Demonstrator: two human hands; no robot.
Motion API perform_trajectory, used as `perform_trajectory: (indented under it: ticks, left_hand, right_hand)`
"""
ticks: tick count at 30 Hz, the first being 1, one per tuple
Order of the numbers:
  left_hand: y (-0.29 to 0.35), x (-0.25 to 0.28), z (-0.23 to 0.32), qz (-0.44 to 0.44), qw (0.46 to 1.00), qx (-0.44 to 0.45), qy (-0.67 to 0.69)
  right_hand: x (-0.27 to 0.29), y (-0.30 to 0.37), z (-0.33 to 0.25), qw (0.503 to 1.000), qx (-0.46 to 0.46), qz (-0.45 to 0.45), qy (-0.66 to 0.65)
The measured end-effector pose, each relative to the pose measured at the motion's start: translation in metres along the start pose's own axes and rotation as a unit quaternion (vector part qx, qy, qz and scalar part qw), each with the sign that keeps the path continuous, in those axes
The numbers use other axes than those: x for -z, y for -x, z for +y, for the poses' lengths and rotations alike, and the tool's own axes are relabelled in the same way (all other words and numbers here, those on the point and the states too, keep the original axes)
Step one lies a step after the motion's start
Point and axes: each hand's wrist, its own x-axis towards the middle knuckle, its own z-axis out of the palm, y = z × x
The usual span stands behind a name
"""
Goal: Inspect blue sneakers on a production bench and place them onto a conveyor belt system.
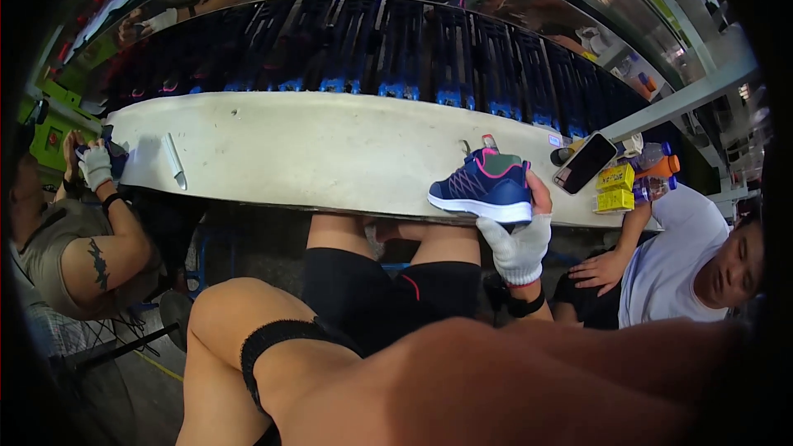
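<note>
- Evidently, the heel serves as the handle: the person's right hand grips the navy sneaker there, bare fingertips bent round the back and the gloved thumb by the sole, holding the shoe and nothing else.
- The sneaker is at the near edge of the pale worktable, right of the middle, toe pointing left. That grip probably suits looking it over, since the mesh side and white sole face the wearer (whether the sole touches the surface cannot be told).
- The left hand is out of view, so how its fingers stand cannot be told.
- Just behind the shoe is a small red-and-silver object, too small to identify, within easy reach of the right hand.
- The smartphone, yellow cartons and bottles cluster at the right end, likely parked out of the way.
- A slim white tool lies toward the left end, nearer the left co-worker's gloved hand than the sneaker.
- Along the far edge runs a dark slatted conveyor, perhaps placed there for easy reach from the bench.
</note>
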Motion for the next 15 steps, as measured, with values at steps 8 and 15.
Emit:
perform_trajectory:
  ticks: [8,15]
  left_hand:
    - [-0.002,-0.006,-0.007,0.021,0.999,0.026,0.012]
    - [-0.004,0.002,-0.011,0.067,0.994,0.064,0.049]
  right_hand:
    - [0.001,0.005,0.001,0.998,0.050,-0.021,0.017]
    - [0.005,-0.001,-0.005,0.994,0.093,-0.028,0.054]
